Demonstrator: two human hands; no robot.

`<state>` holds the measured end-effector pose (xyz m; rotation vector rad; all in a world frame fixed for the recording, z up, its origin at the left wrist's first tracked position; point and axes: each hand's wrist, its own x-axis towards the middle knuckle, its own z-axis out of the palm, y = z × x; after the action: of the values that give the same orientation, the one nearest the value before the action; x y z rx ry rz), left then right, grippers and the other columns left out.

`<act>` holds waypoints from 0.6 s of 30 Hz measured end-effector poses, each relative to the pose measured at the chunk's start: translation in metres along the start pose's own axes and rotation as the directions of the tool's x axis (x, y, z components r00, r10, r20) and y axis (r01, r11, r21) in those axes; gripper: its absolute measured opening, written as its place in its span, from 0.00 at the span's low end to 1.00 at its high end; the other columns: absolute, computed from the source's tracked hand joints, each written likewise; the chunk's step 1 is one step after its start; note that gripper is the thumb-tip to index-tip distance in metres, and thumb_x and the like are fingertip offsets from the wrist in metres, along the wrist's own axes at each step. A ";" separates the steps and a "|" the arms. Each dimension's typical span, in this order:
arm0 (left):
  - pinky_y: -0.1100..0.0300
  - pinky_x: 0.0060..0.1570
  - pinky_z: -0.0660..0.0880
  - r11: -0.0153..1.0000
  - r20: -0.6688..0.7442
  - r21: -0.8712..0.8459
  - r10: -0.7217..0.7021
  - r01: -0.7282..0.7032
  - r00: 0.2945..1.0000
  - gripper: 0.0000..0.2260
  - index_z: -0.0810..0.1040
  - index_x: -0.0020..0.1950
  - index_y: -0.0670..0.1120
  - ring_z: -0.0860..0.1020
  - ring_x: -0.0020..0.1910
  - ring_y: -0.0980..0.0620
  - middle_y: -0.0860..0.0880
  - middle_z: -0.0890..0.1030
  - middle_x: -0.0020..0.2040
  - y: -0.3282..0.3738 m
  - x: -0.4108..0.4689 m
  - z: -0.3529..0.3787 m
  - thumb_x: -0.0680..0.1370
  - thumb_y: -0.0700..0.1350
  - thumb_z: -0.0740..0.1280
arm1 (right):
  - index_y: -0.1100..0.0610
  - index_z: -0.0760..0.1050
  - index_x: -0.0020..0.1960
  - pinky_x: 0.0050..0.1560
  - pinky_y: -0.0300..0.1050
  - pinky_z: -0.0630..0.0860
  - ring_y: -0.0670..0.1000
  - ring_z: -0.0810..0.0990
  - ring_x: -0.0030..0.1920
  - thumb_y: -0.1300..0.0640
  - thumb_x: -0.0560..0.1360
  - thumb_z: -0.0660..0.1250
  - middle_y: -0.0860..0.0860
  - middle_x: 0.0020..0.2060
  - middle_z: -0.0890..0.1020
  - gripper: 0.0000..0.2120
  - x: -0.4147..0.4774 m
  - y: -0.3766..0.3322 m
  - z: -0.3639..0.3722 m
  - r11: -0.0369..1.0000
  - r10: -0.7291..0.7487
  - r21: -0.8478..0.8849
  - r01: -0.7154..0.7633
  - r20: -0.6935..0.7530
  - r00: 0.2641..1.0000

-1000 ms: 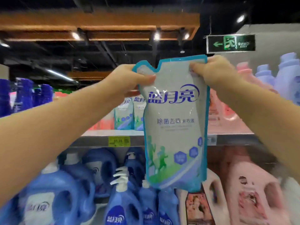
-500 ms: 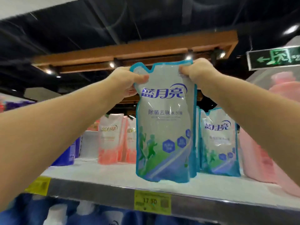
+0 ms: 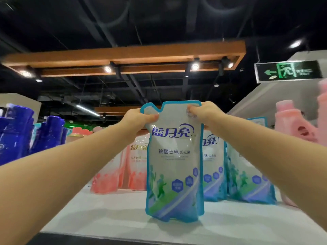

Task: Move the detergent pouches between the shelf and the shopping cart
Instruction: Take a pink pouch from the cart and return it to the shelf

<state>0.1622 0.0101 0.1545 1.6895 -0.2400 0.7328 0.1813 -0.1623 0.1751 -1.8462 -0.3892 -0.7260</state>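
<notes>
A blue and white detergent pouch point(image 3: 174, 167) stands upright with its bottom on the white top shelf point(image 3: 109, 221). My left hand point(image 3: 137, 119) pinches its upper left corner and my right hand point(image 3: 206, 112) pinches its upper right corner. Behind it on the shelf stand two more blue pouches point(image 3: 214, 167) point(image 3: 247, 181), partly hidden by my right forearm. The shopping cart is out of view.
Pink pouches point(image 3: 113, 175) stand at the back left of the shelf. Dark blue bottles point(image 3: 16, 131) rise at the far left and pink bottles point(image 3: 299, 126) at the far right. A green exit sign point(image 3: 287, 71) hangs overhead.
The pouch has come down from the air in front of the shelves onto the top shelf surface, both hands still at its top corners. My view has risen above the shelf edge.
</notes>
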 end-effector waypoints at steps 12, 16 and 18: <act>0.62 0.42 0.79 0.888 0.457 0.437 -0.080 -0.145 0.886 0.40 0.45 0.62 0.79 0.79 0.45 0.60 0.66 0.70 0.53 -0.079 -0.097 -0.033 0.67 0.57 0.73 | 0.37 0.23 0.68 0.64 0.36 0.68 0.42 0.75 0.61 0.35 0.69 0.65 0.39 0.68 0.68 0.51 -0.137 0.086 -0.018 0.674 0.324 -0.700 0.236 0.567 0.758; 0.59 0.56 0.75 0.815 0.620 0.513 -0.135 -0.270 0.773 0.33 0.53 0.56 0.84 0.81 0.49 0.61 0.67 0.75 0.56 -0.076 -0.110 -0.031 0.68 0.56 0.70 | 0.21 0.26 0.56 0.64 0.39 0.68 0.44 0.73 0.64 0.40 0.75 0.60 0.45 0.67 0.71 0.39 -0.146 0.068 -0.009 0.650 0.250 -0.666 0.366 0.642 0.725; 0.58 0.58 0.74 0.760 0.648 0.563 -0.162 -0.325 0.744 0.28 0.55 0.53 0.85 0.79 0.53 0.59 0.68 0.69 0.63 -0.072 -0.106 -0.029 0.69 0.57 0.69 | 0.21 0.28 0.58 0.65 0.43 0.68 0.49 0.73 0.63 0.40 0.76 0.58 0.48 0.65 0.73 0.36 -0.142 0.063 -0.004 0.615 0.254 -0.686 0.388 0.639 0.726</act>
<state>0.1078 0.0322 0.0367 2.6165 -0.6306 0.2208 0.1084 -0.1800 0.0391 -3.0042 -0.7048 -0.1797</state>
